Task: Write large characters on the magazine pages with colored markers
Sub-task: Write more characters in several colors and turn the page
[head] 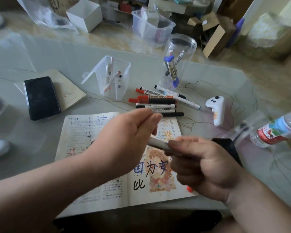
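The far edge of the open printed magazine (94, 167) is bordered by a loose pile of red-, black- and blue-capped markers (158, 102), lying just beyond the right page. Behind the pile, passage is barred by a clear square plastic box (115, 79) of pens and a clear round plastic jar (179, 59), both upright, with a gap left between them. To the left, a black phone (40, 98) on a cream notebook (71, 91) is set apart from the magazine, and a bare strip of pale table (45, 132) is left between. On the right, room is narrowed by a white handheld controller (216, 108) and a clear red-labelled water bottle (275, 130). The space above the right page is occupied by the left hand (129, 137) and the right hand (203, 165), by which a white-barrelled marker (156, 142) is gripped.
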{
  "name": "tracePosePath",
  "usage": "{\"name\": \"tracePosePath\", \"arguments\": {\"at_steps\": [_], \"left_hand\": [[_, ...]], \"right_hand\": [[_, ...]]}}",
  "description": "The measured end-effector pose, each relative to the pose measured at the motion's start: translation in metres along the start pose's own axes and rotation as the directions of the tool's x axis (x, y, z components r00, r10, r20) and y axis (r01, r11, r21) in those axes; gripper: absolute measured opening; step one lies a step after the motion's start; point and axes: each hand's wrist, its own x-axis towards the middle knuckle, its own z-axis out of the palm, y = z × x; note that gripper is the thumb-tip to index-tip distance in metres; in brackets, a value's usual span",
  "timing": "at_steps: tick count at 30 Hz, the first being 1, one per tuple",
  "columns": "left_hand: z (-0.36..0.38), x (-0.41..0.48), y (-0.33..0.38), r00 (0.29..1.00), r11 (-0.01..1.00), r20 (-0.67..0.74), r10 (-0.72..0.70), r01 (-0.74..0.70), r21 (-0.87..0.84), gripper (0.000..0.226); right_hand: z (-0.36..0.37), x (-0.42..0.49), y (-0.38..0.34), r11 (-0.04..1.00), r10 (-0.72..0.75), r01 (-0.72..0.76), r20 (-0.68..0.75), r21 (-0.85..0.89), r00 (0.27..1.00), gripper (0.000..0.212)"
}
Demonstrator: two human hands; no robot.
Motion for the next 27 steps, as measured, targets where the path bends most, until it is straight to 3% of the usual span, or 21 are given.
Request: {"name": "tracePosePath", "arguments": {"at_steps": [3,8,13,16,19,22,27], "left_hand": [[-0.012,0.0,0.004,0.995,0.994,0.036,0.09,-0.092,0.054,0.042],[-0.027,0.029,-0.011,0.988,0.985,0.088,-0.124,0.112,0.13,0.042],[-0.04,0.041,-0.015,0.99,0.981,-0.02,-0.143,0.144,0.126,0.024],[-0.046,0.043,-0.017,0.994,0.984,-0.067,-0.087,0.097,0.153,0.023],[-0.043,0.04,-0.021,0.998,0.974,-0.028,-0.062,0.067,0.215,0.026],[-0.038,0.039,-0.023,0.999,0.962,0.027,-0.034,0.025,0.272,0.029],[-0.038,0.039,-0.024,0.996,0.957,0.073,-0.049,0.026,0.289,0.029]], "right_hand": [[0.007,0.001,-0.002,0.998,0.006,-0.003,-0.055,0.059,0.998,0.026],[0.014,0.008,-0.022,0.937,-0.346,0.347,-0.271,-0.046,0.898,0.022],[0.008,0.016,-0.068,0.732,-0.674,0.509,-0.371,-0.454,0.639,0.004],[-0.001,0.033,-0.114,0.574,-0.811,0.494,-0.374,-0.652,0.45,0.014],[-0.006,0.064,-0.165,0.477,-0.875,0.461,-0.353,-0.748,0.332,0.011],[-0.012,0.095,-0.205,0.48,-0.873,0.42,-0.373,-0.77,0.314,0.004],[-0.017,0.112,-0.218,0.457,-0.88,0.349,-0.357,-0.818,0.314,0.02]]}}
